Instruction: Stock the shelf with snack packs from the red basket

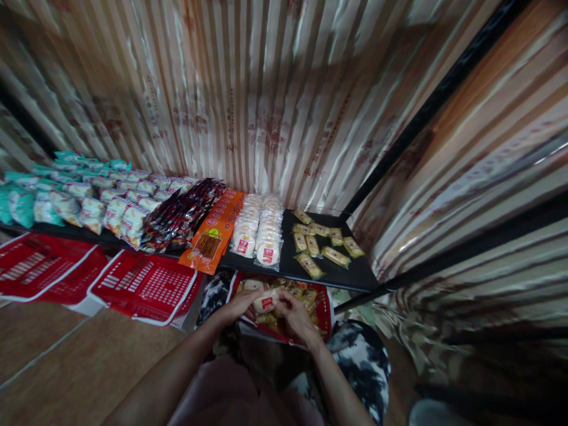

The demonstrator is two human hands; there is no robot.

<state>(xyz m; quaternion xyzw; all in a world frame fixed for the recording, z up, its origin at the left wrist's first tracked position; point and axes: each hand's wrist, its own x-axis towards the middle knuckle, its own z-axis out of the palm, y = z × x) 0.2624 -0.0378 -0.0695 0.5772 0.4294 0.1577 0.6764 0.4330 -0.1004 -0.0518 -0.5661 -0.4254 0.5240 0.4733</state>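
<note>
Between both hands I hold a round white rice cracker packet (265, 303) with a red label. My left hand (243, 305) grips its left side, and my right hand (293, 310) pinches its right edge. Under them is a red basket (328, 313) full of small golden-wrapped snacks (309, 296). Another pale round packet (252, 285) lies in the basket by my left fingers. On the black shelf (346, 277) just beyond, similar white cracker packets (268, 251) lie overlapped in two rows. Loose golden-wrapped bars (335, 255) are scattered to their right.
Left of the crackers are an orange snack bag (208, 239), dark shiny packets (177, 216) and rows of white and teal bags (91, 213). Two red baskets (146, 284) stand below the shelf at left. A black post (399, 133) slants up at right before a striped curtain (266, 89).
</note>
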